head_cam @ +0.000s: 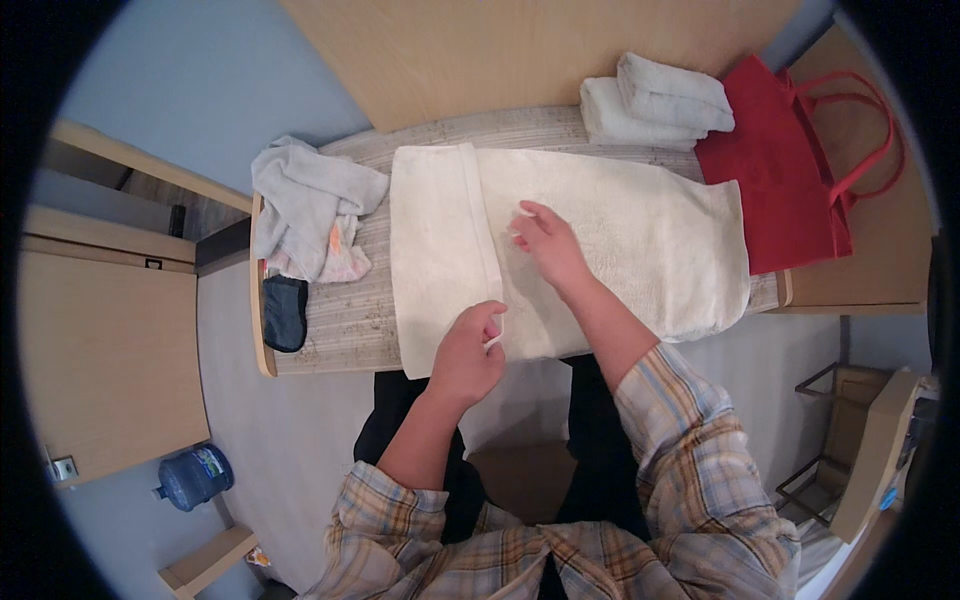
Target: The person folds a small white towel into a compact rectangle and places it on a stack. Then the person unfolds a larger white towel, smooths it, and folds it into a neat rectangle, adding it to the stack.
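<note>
A cream towel [600, 225] lies spread across the tabletop in front of me, its left part folded over so that a hemmed edge runs from the far side toward me. My left hand [471, 352] is at the near end of that edge, thumb and forefinger closed on the hem. Over the middle of the towel, just right of the fold, my right hand [547, 241] has its fingers loosely curled and apart, with nothing in them. Whether its fingertips touch the cloth cannot be told.
Folded white towels [667, 97] are stacked at the back right, beside a red tote bag [780, 172]. Crumpled grey cloth [315, 195] and a dark folded cloth [285, 313] lie at the table's left end. A blue water jug [195, 478] is on the left, below the tabletop.
</note>
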`<state>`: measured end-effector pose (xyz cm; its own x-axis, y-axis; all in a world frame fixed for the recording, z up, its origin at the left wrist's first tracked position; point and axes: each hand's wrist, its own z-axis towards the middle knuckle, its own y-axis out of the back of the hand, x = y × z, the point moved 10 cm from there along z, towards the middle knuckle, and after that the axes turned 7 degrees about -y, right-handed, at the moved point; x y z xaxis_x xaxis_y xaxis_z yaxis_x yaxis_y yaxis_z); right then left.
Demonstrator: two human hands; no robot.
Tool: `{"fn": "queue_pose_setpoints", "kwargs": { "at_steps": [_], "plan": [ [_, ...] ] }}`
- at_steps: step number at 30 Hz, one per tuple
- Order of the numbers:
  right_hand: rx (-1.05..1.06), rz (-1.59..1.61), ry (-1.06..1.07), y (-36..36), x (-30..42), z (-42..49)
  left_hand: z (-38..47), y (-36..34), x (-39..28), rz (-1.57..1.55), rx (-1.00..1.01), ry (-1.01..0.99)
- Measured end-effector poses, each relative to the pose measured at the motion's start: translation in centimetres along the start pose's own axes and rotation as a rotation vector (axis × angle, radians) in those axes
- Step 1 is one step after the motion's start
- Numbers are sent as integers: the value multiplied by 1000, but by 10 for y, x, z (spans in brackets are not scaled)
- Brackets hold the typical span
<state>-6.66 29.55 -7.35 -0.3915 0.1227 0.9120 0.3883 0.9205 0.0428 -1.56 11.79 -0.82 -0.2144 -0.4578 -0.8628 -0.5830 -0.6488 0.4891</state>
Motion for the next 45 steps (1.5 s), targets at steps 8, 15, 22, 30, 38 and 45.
{"fn": "queue_pose_setpoints", "kwargs": {
  "at_steps": [8,15,22,30,38,45],
  "plan": [
    [53,308,-275,-57,7,26,-12,4,-16,-148,29,-147],
    [-310,-111,84,16,21,39,-11,-15,-31,-138,132,-271],
    [-359,-273,105,39,7,15,-5,-7,-24,94,51,-395],
    [-256,-435,132,29,5,7,15,97,67,303,-388,23],
    [-238,-784,221,22,31,56,14,83,96,300,-175,303],
    [-409,-948,242,36,30,55,15,84,105,319,-122,345]
  ]
}}
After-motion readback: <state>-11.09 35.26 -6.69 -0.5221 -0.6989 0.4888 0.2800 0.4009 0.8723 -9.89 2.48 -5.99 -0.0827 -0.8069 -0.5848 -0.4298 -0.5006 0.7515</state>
